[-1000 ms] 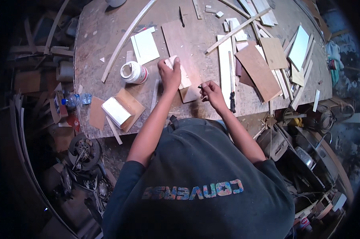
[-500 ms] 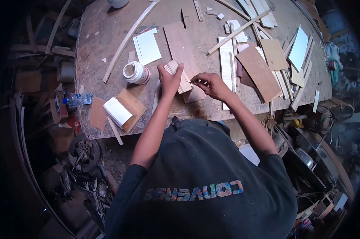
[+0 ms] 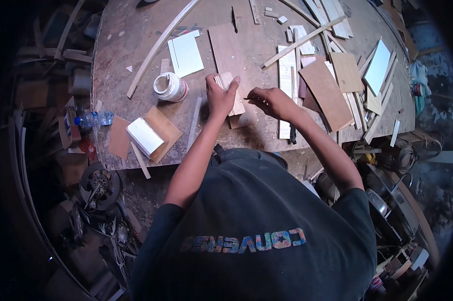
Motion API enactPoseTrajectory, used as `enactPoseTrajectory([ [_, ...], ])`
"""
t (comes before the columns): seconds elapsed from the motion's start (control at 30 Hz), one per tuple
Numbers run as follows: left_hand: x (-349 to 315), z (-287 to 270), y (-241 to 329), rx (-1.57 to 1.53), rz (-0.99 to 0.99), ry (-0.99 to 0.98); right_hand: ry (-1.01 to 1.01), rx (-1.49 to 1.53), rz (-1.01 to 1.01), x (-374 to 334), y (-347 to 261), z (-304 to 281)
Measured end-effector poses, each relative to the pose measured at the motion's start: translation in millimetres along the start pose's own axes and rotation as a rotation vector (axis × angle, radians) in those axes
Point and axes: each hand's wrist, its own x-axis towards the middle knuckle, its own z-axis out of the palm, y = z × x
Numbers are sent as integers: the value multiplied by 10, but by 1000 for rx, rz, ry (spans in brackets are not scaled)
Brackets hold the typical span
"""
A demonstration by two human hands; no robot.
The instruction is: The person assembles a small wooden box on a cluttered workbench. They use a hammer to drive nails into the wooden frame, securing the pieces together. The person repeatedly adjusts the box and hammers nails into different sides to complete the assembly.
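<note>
Work position: near edge of the counter (image 3: pixel 111 60), slightly left of that edge's midpoint. The workpiece is a layered wooden block (image 3: pixel 238 107), located over the near end of a long plywood board (image 3: pixel 229 47); contact between the two cannot be confirmed.

State of the hands: the left hand (image 3: pixel 220 98) grasps the block, fingers on its left side and thumb across its upper face. The right hand (image 3: pixel 272 102) is just right of the block, fingertips drawn together in a pinch. A small dark item may be between them; this cannot be verified.

Step in hand: judged to be fine handwork at the block's right side, with the left hand serving as clamp. The next move calls for a firm left grip and accurate fingertip placement. Maintain clearance from the open white tub (image 3: pixel 170 88), toward the counter's left edge.
</note>
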Motion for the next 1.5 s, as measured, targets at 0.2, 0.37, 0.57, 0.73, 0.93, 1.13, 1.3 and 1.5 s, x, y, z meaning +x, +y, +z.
enactPoseTrajectory([
  [0.2, -2, 20, 18, 26, -3, 0, -22, 35, -11, -39, -42, -3],
  [0.37, 7, 30, 26, 22, -23, -15, -33, 20, -55, -28, -7, -27],
  [0.57, 19, 42, -37, 74, 44, 26, -119, -98, -93, 103, 39, -119],
  [0.73, 25, 21, -16, 34, 12, 3, -268, -275, -106, 127, 71, -89],
  [0.93, 6, 6, 27, 38, 20, 5, -318, -398, -131, 142, -3, -173],
  [1.13, 10, 13, 50, 49, 37, 5, -345, -465, -155, 208, -44, -218],
  [1.3, -17, 50, 4, -19, -7, 39, -313, -398, -137, 144, -60, -14],
  [1.5, -42, 118, 106, 56, 32, 80, -284, -391, -125, 171, -43, -66],
])
